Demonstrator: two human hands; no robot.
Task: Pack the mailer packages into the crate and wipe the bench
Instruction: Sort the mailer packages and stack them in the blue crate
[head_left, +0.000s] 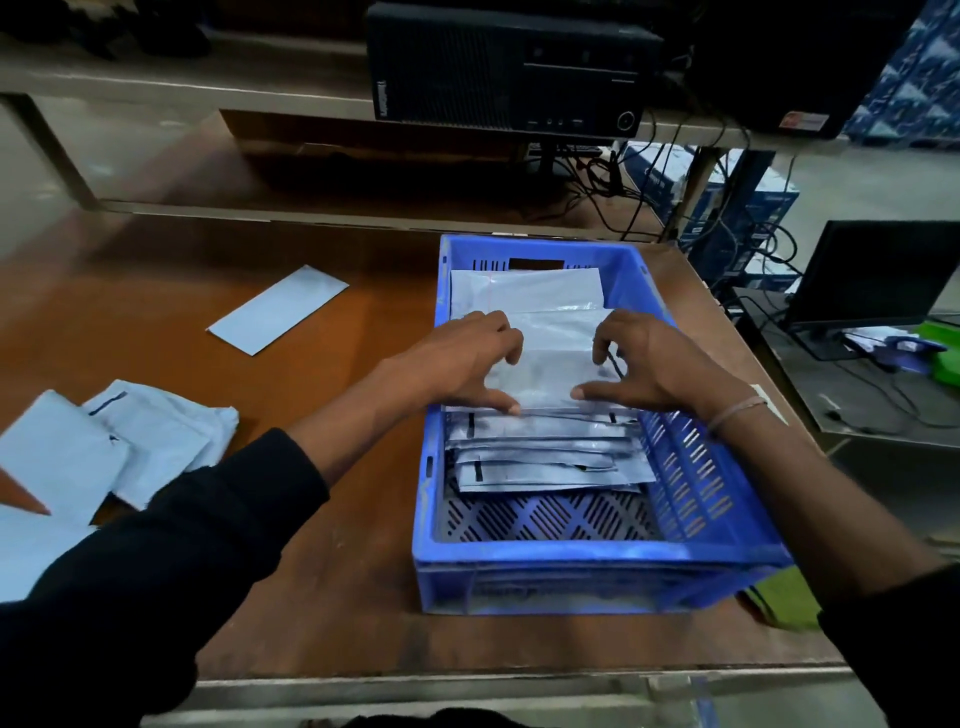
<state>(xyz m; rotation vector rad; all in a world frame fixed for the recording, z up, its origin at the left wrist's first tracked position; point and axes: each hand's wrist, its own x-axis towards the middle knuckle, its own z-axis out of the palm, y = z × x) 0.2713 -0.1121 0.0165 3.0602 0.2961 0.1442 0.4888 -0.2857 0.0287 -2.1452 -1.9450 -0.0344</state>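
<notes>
Both hands are over the blue crate (597, 566) at the right end of the bench (322, 545). The left hand (467, 358) and right hand (644, 364) pinch the top mailer (556, 358) from either side, thumbs on its near edge and fingers curled on top. It lies flat on the stack of mailers (545, 457) already in the crate, long axis running left to right across it. Whether it is fully resting or held just clear, the blur won't let me say.

More work waits to the left: a loose pile of mailers (130, 447) near the left edge and a single mailer (278, 316) farther back, well apart from the crate. The left hand is the nearer one for those, I'd judge.

The bench is smooth brown wood, with free room between pile and crate. A computer tower (509, 67) sits on the shelf behind, and a green cloth (787, 597) peeks out just beside the crate's near right corner.
</notes>
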